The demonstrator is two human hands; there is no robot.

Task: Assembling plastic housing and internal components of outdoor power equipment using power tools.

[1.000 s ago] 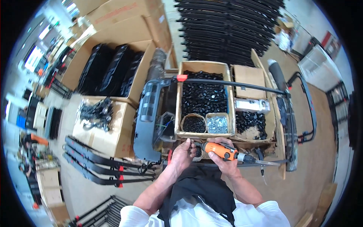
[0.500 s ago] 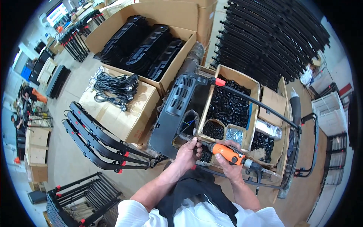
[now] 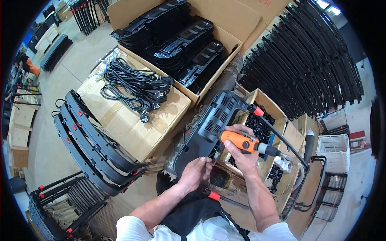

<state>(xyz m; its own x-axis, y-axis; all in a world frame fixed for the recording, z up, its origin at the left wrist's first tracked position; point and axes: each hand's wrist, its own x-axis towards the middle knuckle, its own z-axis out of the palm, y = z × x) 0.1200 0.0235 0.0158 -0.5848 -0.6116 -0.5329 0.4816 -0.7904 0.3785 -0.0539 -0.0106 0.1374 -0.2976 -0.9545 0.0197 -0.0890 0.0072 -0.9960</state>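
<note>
Head camera, and the right hand (image 3: 243, 156) has its fingers wrapped firmly around an orange power tool (image 3: 238, 140), one end above the grey vented housing (image 3: 204, 135)! Just left of those fingers, the left hand (image 3: 194, 173) is at the housing's lower edge, thumb and fingertips close together; whether they pinch anything is too small to tell. Right below the left fingertips, a tub of small dark parts (image 3: 218, 177). Beyond the right fingers, glossy black pieces (image 3: 260, 125) fill a tray (image 3: 278, 107), and a red clip (image 3: 258, 111) sits on a black tube (image 3: 283, 138). Well off to the left fingers' upper left, black cords (image 3: 128, 82) lie heaped on a cardboard box (image 3: 120, 130).
</note>
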